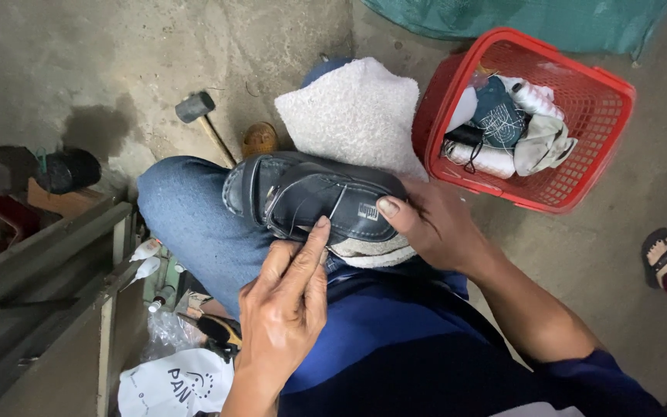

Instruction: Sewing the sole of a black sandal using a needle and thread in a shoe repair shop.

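Observation:
A dark blue-black leather shoe (310, 197) lies on its side across my lap, over my jeans-clad left knee. My right hand (434, 224) grips its toe end, thumb pressed on the upper. My left hand (287, 297) rests against the shoe's near edge, with the forefinger stretched up to the seam by the sole. A thin thread runs across the upper. A white fluffy cloth (360, 112) lies just beyond the shoe.
A red plastic basket (607, 96) with thread spools and cloths stands at the right on the concrete floor. A hammer (201, 116) lies at the far left of centre. A wooden bench (55, 278) and small bottles are at the left. Another person's sandalled foot (661, 251) shows at the right edge.

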